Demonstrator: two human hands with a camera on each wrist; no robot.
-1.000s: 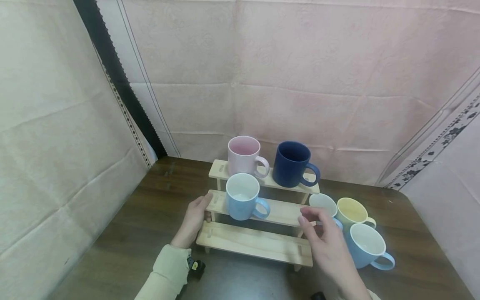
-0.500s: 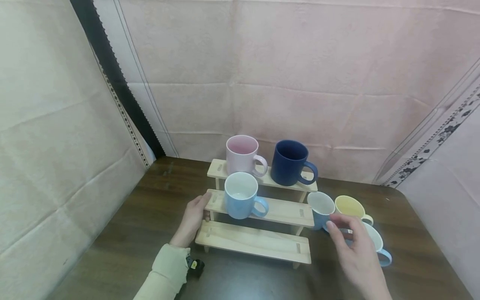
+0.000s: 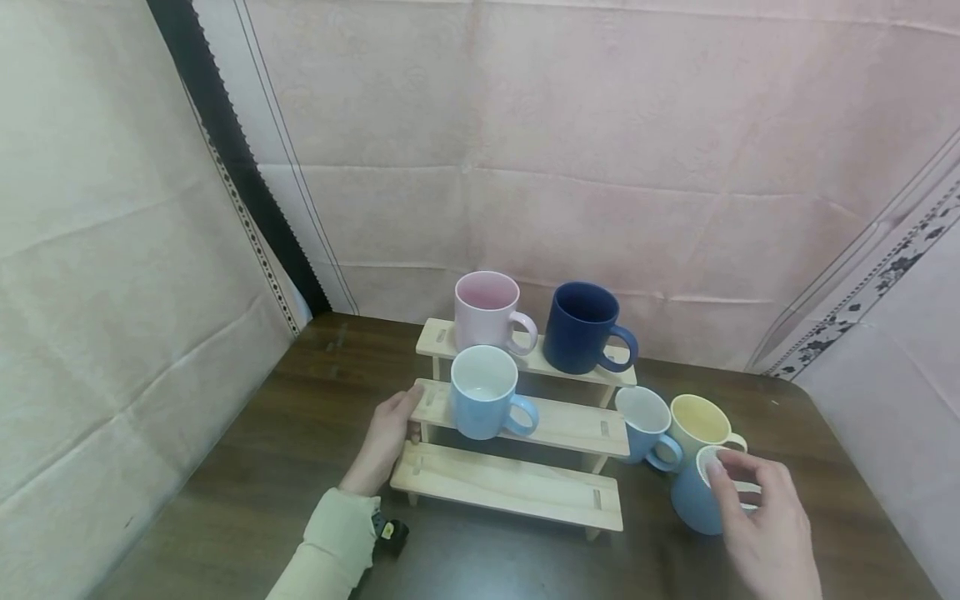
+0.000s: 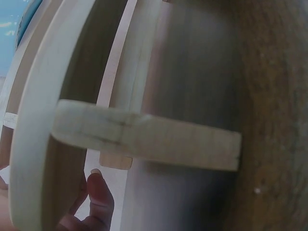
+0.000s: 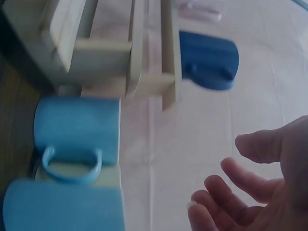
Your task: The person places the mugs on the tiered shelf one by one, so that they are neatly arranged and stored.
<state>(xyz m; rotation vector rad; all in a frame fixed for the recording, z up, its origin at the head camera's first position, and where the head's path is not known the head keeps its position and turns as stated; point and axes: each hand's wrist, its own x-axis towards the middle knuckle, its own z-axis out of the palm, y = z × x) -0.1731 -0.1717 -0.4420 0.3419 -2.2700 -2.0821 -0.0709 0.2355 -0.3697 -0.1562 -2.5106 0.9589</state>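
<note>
- Head: I'm gripping the rack [image 3: 510, 487] with my left hand [image 3: 381, 442]; my right hand [image 3: 772, 517], having left the rack's side, is now hovering over the near blue mug [image 3: 693, 504], still standing unlifted.
- Left wrist: fingers are curling behind the rack's end.
- Right wrist: thumb and fingers are hanging apart, holding nothing.

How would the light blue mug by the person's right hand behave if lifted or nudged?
The light blue mug looks rigid, probably ceramic, so it might chip if knocked against the yellow mug. Its smooth side may feel slippery. Upright and straight-sided, it would likely slide before tipping under a gentle, low push.
</note>
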